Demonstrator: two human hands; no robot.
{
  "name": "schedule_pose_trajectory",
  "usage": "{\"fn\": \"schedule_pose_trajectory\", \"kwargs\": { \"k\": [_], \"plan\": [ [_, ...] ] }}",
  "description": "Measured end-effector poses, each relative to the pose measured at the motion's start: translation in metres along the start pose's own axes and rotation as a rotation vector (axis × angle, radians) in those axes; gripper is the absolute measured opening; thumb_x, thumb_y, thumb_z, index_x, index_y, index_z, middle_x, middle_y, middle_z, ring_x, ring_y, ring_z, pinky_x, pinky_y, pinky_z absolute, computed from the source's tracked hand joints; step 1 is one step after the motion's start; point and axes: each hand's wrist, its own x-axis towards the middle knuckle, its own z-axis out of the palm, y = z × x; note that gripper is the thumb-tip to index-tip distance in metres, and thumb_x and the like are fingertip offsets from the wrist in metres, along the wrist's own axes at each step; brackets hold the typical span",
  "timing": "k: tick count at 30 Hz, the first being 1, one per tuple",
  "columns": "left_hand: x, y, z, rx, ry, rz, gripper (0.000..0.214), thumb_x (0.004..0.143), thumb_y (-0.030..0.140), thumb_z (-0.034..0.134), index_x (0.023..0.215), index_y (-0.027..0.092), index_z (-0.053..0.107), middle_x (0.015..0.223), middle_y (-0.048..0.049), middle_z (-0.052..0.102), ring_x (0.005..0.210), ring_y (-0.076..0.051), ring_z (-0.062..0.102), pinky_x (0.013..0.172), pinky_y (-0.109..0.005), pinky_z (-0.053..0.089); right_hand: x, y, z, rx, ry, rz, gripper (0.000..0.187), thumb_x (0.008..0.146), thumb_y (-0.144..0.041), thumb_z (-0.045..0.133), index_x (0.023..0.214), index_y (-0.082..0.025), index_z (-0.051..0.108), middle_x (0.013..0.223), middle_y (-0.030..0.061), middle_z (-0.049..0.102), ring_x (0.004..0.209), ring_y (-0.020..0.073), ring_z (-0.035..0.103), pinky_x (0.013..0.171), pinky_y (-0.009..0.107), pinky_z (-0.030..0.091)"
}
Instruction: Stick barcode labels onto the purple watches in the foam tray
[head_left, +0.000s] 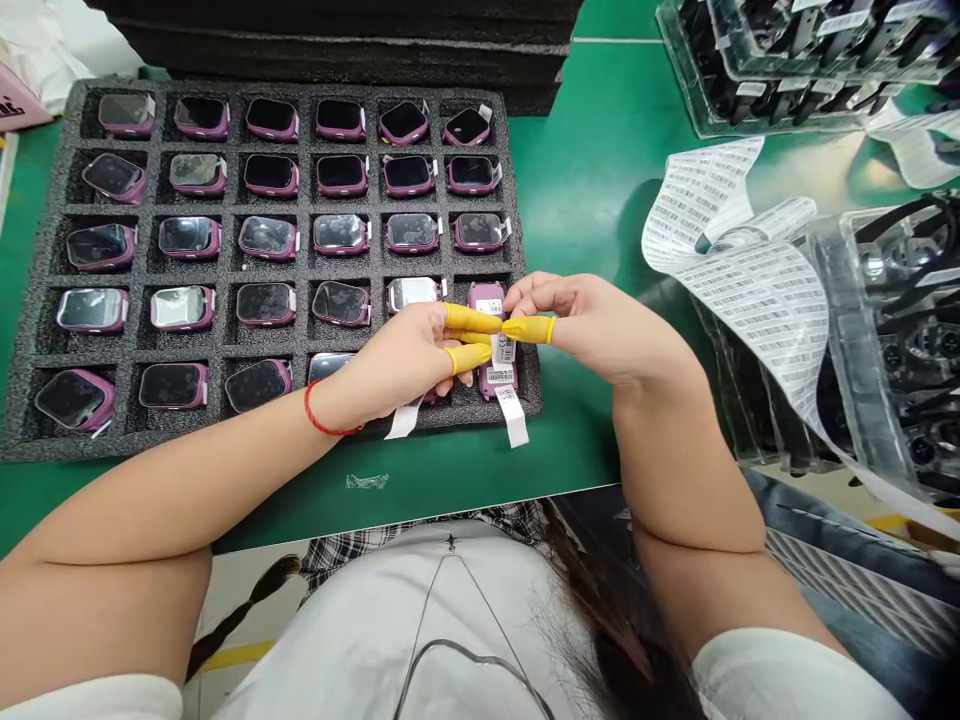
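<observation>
A black foam tray [45,440] on the green table holds several purple smartwatch bodies [267,237], each in its own cell. My left hand [409,350] and my right hand [592,325], both with yellow finger cots, meet over the tray's near right corner. Their fingertips pinch a small white barcode label [503,349] just above a purple watch body [489,300] lying back side up. Another white label strip [514,415] hangs over the tray's front edge. A red cord circles my left wrist.
White barcode label sheets [750,270] lie to the right. Clear plastic trays with black parts [900,330] stand at the right and the back right [795,60]. Stacked black foam trays [337,40] sit behind. A small clear scrap [367,481] lies near the table edge.
</observation>
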Motion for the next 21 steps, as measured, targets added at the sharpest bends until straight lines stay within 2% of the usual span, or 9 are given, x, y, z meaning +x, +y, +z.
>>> {"fn": "schedule_pose_trajectory", "kwargs": {
  "k": [8, 16, 21],
  "plan": [
    [-0.0004, 0.0017, 0.0014, -0.046, 0.002, -0.046, 0.029, 0.079, 0.014, 0.069, 0.108, 0.016, 0.071, 0.053, 0.0037, 0.055, 0.038, -0.004, 0.042, 0.035, -0.015, 0.032, -0.0026, 0.0010, -0.0003, 0.030, -0.015, 0.020, 0.016, 0.071, -0.024, 0.070, 0.058, -0.019, 0.063, 0.099, 0.0048, 0.063, 0.095, 0.0201, 0.060, 0.093, 0.040, 0.049],
    [-0.0001, 0.0026, 0.0010, -0.044, -0.018, -0.030, 0.027, 0.082, 0.012, 0.064, 0.108, 0.016, 0.071, 0.053, 0.0039, 0.055, 0.036, -0.003, 0.041, 0.034, -0.014, 0.031, -0.0012, 0.0006, 0.0001, -0.011, -0.020, 0.008, 0.017, 0.074, -0.021, 0.068, 0.058, -0.019, 0.062, 0.098, 0.0048, 0.063, 0.095, 0.0196, 0.061, 0.093, 0.038, 0.049],
    [-0.0003, 0.0038, 0.0012, -0.055, 0.005, -0.071, 0.029, 0.083, 0.011, 0.063, 0.110, 0.015, 0.070, 0.053, 0.0035, 0.054, 0.037, -0.003, 0.041, 0.034, -0.013, 0.031, -0.0007, 0.0007, 0.0006, -0.054, -0.022, 0.002, 0.014, 0.074, -0.020, 0.068, 0.061, -0.019, 0.063, 0.098, 0.0049, 0.064, 0.094, 0.0196, 0.061, 0.093, 0.038, 0.049]
  ]
}}
